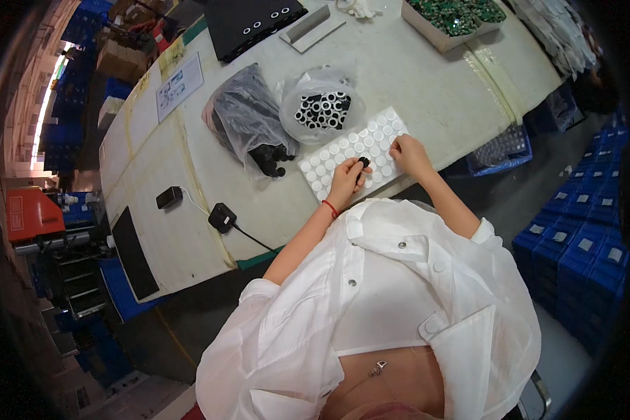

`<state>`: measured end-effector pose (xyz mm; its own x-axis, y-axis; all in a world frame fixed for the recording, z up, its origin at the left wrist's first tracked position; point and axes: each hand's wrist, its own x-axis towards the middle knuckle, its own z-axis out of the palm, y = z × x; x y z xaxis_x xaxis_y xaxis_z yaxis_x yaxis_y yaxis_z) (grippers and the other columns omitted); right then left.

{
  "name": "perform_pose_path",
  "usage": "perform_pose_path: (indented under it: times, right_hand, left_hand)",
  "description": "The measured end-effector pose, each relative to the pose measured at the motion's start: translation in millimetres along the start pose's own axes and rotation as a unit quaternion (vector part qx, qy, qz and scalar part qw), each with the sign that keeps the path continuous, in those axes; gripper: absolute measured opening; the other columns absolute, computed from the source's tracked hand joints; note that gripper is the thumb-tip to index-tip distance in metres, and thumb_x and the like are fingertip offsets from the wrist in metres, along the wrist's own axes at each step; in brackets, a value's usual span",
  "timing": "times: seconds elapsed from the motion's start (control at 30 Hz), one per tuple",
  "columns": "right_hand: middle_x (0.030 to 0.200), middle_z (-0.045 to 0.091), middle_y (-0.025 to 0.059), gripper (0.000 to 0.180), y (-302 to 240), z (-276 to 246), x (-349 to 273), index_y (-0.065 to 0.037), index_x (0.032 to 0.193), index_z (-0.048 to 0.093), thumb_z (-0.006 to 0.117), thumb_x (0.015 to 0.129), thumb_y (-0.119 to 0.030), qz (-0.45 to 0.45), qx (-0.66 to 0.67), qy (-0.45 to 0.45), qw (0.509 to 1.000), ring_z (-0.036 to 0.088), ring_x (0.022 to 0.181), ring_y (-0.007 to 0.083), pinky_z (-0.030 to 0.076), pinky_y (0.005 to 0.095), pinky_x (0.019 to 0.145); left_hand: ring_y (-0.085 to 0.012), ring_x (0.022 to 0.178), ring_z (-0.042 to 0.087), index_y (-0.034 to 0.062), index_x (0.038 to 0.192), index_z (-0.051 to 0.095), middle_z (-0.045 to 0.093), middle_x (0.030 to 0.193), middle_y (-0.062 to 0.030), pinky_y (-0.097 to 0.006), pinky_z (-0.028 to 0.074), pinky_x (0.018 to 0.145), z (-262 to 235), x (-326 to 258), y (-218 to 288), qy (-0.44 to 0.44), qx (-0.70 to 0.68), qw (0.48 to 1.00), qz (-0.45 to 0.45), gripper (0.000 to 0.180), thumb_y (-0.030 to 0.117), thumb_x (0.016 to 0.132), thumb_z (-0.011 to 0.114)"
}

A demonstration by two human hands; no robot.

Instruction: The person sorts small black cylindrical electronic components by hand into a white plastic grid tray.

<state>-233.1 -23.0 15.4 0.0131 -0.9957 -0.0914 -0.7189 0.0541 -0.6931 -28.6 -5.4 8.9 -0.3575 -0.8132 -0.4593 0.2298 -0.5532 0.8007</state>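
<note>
On the table directly ahead lies a white tray [379, 183] with rows of round white pieces [334, 148]. My left hand [344, 183], a red cord at its wrist, is over the tray's near edge. Its fingers are closed on a small black round part [363, 162]. Over the tray's right end is my right hand [411, 157], thumb and fingers pinched together; whether anything sits between them is too small to make out. Just beyond the tray, an open clear bag holds black-and-white rings [322, 110]. Left of it, another plastic bag [245, 105] spills black parts [267, 159].
A box of green circuit boards [458, 17] stands at the far right. Toward the back are a black panel [248, 28] and a grey metal channel [313, 29]. A black adapter [222, 218] with a cable lies to the left. Blue bins [574, 238] are stacked on the right.
</note>
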Motion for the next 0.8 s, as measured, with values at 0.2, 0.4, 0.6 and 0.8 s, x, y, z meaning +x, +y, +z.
perform_pose_path:
  times: [0.2,0.4,0.6,0.8]
  right_hand:
    - [0.082,0.056,0.0185,0.007,3.5,15.6,-16.8,0.001,0.084,0.051,0.053,0.081,-0.005,-0.102,-0.07,0.056,0.991,0.056,0.078,0.0353,0.044,0.0419,0.068]
    - [0.075,0.056,0.0151,0.009,-27.7,-1.7,-24.1,0.001,0.086,0.047,0.052,0.085,-0.006,-0.057,0.153,-0.095,0.982,0.057,0.07,0.0286,0.044,0.0361,0.063]
    - [0.072,0.059,0.0082,0.012,-43.4,8.1,-13.7,0.003,0.084,0.052,0.058,0.084,-0.007,0.021,0.302,-0.104,0.947,0.059,0.063,0.0137,0.047,0.0272,0.056]
    - [0.071,0.06,0.007,0.012,-42.4,14.9,-12.5,0.003,0.082,0.053,0.061,0.081,-0.005,0.036,0.307,-0.101,0.946,0.059,0.061,0.0109,0.048,0.0245,0.054]
  left_hand:
    - [-0.0032,0.048,0.04,-0.0008,0.098,0.056,0.061,0.081,-0.0057,-0.017,0.027,0.039,0.3,0.1,-0.4,-0.001,-0.01,1.0,0.004,0.018,0.015,0.093,0.048]
    - [-0.0027,0.047,0.038,-0.0005,0.094,0.059,0.061,0.074,-0.0037,-0.017,0.027,0.04,-2.9,-2.1,3.4,-0.028,0.068,0.997,-0.017,0.02,0.017,0.092,0.05]
    - [-0.0037,0.042,0.035,0.0011,0.09,0.06,0.046,0.053,0.0028,-0.018,0.026,0.04,4.9,-2.8,1.6,-0.002,0.075,0.997,0.012,0.024,0.022,0.093,0.048]
    - [-0.0054,0.044,0.039,0.0006,0.085,0.061,0.053,0.06,-0.0009,-0.02,0.028,0.039,-3.3,-2.9,2.9,-0.019,-0.002,0.999,-0.028,0.031,0.025,0.094,0.044]
